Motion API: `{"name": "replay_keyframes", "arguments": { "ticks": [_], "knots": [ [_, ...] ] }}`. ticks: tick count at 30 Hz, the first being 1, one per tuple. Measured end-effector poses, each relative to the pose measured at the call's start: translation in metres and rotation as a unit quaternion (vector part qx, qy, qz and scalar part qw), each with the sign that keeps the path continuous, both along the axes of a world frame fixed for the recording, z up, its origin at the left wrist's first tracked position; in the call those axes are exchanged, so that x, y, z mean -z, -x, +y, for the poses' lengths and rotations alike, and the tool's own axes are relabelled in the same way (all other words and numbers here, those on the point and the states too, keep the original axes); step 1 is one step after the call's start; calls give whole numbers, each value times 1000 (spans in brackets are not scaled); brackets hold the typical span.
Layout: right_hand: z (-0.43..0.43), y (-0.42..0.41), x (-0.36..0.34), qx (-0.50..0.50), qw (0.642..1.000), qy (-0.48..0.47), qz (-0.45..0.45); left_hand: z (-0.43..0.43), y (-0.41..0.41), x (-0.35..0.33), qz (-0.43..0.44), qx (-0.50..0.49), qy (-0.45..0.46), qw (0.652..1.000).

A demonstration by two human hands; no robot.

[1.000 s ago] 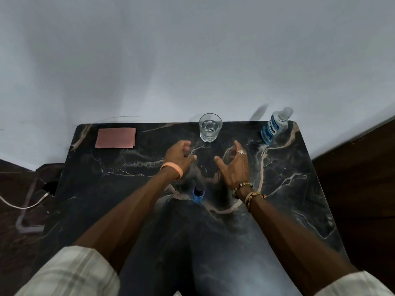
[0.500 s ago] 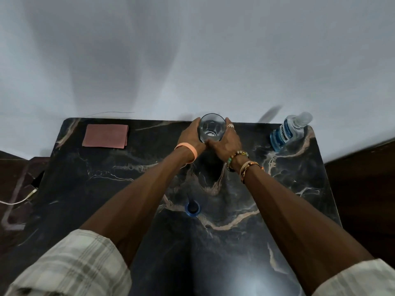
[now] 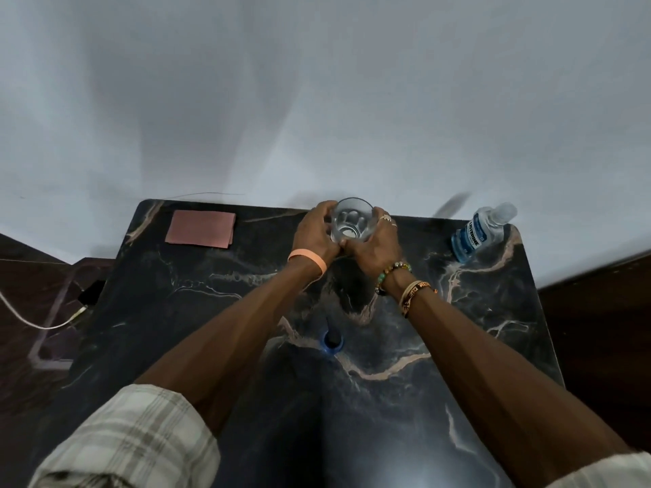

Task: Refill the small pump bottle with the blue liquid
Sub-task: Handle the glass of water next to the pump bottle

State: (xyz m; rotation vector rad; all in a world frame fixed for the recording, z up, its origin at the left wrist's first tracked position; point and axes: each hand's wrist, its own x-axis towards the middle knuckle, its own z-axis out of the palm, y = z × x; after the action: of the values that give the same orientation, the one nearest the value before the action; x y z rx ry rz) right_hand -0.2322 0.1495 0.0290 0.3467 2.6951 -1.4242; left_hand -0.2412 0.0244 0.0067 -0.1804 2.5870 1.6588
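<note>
1. Far left on the table: pink cloth, handy for drips.
2. At the far edge, left hand curled round the glass; right hand wrapped round its other side.
3. Best lifted level and drawn back near the small pump bottle, standing mid-table between the forearms, without knocking it.
4. Far right: capped bottle of blue liquid, untouched, likely needed next.

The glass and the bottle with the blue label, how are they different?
The left hand and right hand grip the glass; nobody touches the bottle. The glass is open on top and looks clear; the bottle is capped, with blue liquid inside. The glass is mid-back on the table; the bottle is at the back right corner. Both are see-through.
</note>
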Motion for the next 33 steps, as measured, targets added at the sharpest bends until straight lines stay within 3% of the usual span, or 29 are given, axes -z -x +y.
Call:
{"name": "replay_keyframes", "arguments": {
  "ticks": [7, 16, 19, 26, 33],
  "knots": [
    [-30, -28, -43, -62, 997, -46, 2, -48, -33, -45, 52, 32, 94, 994],
    [-86, -105, -83, -138, 989, -36, 28, -107, -112, -62, 62, 9, 28, 998],
    [-100, -136, -77, -159, 987, -11, 5, -127, -142, -52, 38, 8, -11, 999],
    [-122, -192, -27, -158, 985, 8, -63, -150, -205, -2, -16, 6, 11, 1000],
    [-116, -212, 6, -192, 977, -38, -83, -144, -236, 28, -55, 27, 35, 997]
  ]
}}
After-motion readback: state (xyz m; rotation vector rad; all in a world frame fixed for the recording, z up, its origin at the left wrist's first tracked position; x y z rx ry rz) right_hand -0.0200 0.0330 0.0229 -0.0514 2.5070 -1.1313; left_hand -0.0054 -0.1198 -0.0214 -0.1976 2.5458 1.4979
